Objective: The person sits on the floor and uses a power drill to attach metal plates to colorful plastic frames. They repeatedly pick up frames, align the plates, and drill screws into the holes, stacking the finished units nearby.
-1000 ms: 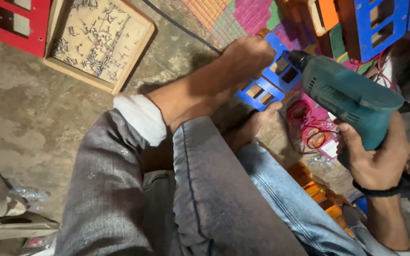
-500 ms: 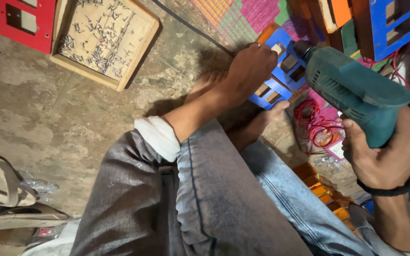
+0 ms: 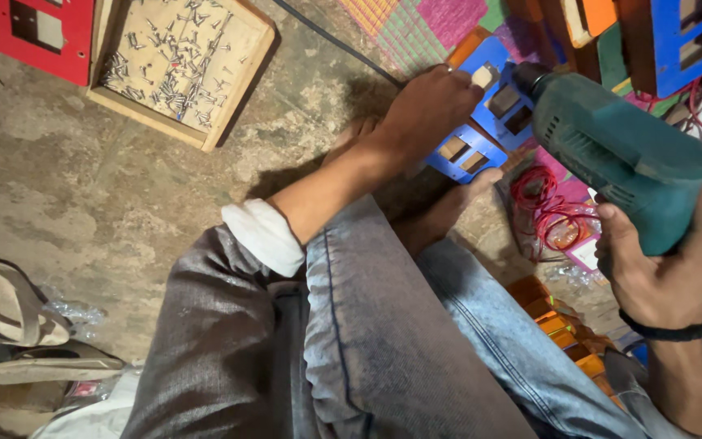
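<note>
The left hand [image 3: 432, 106] lay palm-down on a blue panel [image 3: 481, 114] with rectangular cut-outs, fingers curled over its upper edge and pressing it to the floor; the panel sat just past the person's bare foot [image 3: 440, 207], which touched its lower edge. The right hand [image 3: 676, 260] was wrapped tight around the grip of a teal power drill [image 3: 619, 150], a dark band on the wrist. The drill was tilted, its nose pointing up and left at the blue panel, close beside the left hand's fingers; whether the bit touched the panel could not be told. A bundle of red wire [image 3: 542, 203] lay on the floor just below the drill body, right of the foot. A row of orange pieces [image 3: 562, 321] sat beside the denim-covered leg [image 3: 383, 341]. Upper left, a shallow wooden tray [image 3: 233, 81] held many loose screws, with a red panel [image 3: 42, 36] touching its left side. A black cable [image 3: 335, 45] ran across the concrete floor [image 3: 83, 187] between the tray and a striped woven mat [image 3: 424, 28]. More blue and orange panels [image 3: 684, 41] were stacked at the upper right, behind the drill. Two sandals [image 3: 18, 317] lay at the lower left, well apart from the work.
</note>
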